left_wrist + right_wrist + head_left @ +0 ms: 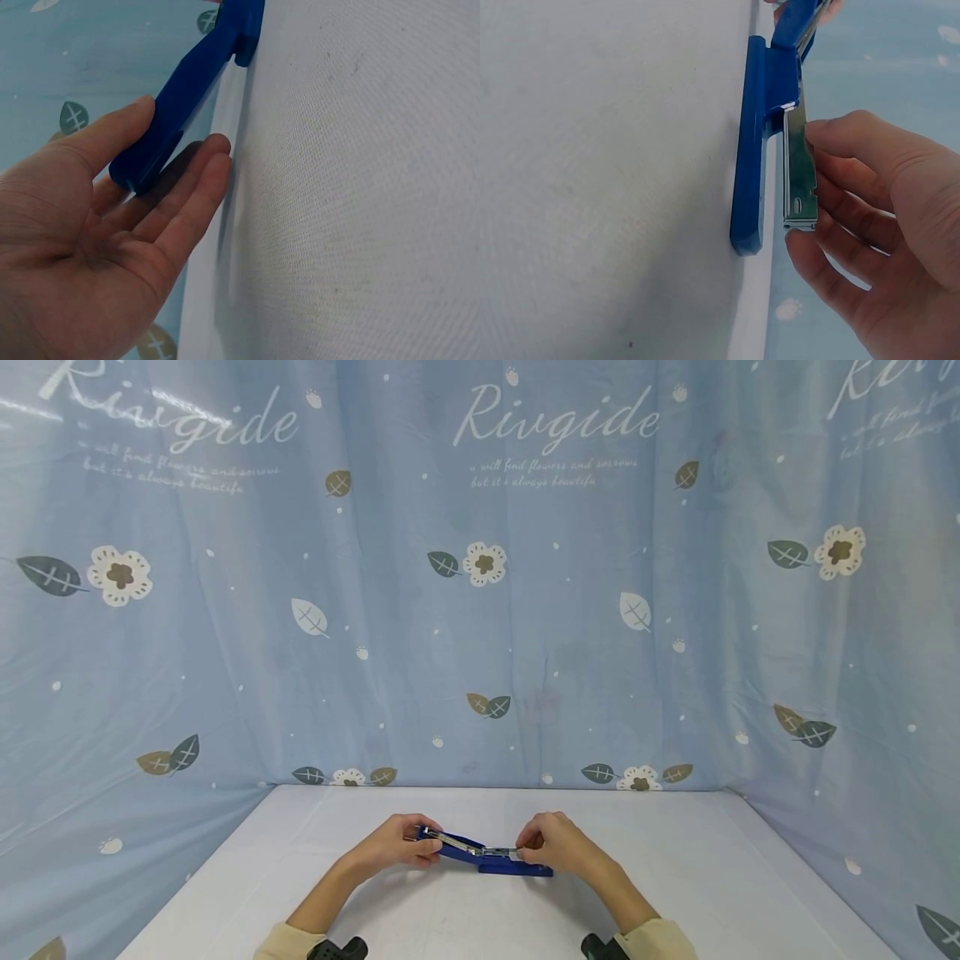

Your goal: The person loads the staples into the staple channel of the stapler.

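A blue stapler (513,867) stands opened out on the white table, its base down and its top cover swung back to the left. My left hand (397,841) pinches the end of the blue cover (184,90) between thumb and fingers, with the other fingers spread beneath it. The metal staple channel (799,169) sticks out above the base (748,150), apart from it at the front end. My right hand (561,845) holds that channel, thumb on one side and fingers behind and near its tip. Whether staples lie inside cannot be made out.
The white table (675,868) runs back to a blue curtain (562,635) with leaf and flower prints. The curtain also hangs along the left and right sides. Dark wrist devices (339,948) sit near the beige sleeves (660,941).
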The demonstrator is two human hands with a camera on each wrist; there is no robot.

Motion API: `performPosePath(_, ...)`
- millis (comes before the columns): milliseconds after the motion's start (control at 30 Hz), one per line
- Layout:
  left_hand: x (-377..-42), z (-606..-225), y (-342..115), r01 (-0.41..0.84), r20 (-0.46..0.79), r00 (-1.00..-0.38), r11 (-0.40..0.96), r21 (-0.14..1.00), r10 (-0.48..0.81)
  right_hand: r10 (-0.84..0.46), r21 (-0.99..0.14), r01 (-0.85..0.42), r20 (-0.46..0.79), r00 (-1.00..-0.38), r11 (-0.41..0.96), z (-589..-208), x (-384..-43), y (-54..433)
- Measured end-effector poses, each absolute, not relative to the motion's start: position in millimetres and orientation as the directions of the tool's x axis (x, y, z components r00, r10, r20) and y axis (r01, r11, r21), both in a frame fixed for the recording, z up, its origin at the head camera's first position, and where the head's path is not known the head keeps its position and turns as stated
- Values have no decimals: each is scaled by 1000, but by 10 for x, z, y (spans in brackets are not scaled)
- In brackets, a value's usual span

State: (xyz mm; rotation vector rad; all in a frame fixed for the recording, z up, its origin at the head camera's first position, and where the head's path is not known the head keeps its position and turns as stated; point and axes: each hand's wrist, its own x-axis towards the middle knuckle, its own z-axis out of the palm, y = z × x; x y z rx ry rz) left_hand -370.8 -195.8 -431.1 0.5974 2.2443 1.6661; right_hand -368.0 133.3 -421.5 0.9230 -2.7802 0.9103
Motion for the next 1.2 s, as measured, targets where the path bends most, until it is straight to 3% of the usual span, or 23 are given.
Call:
performPosePath(567,-3699,-4307,-1941,158,16,-873,251,955,488,-570,-534,-592,230,-789,603,-4213,-3695,1465)
performPosePath(1200,-3711,-4316,-1956,148,13,-875,243,959,484,-538,-530,-543,184,-823,651,-4243,-3626,1689)
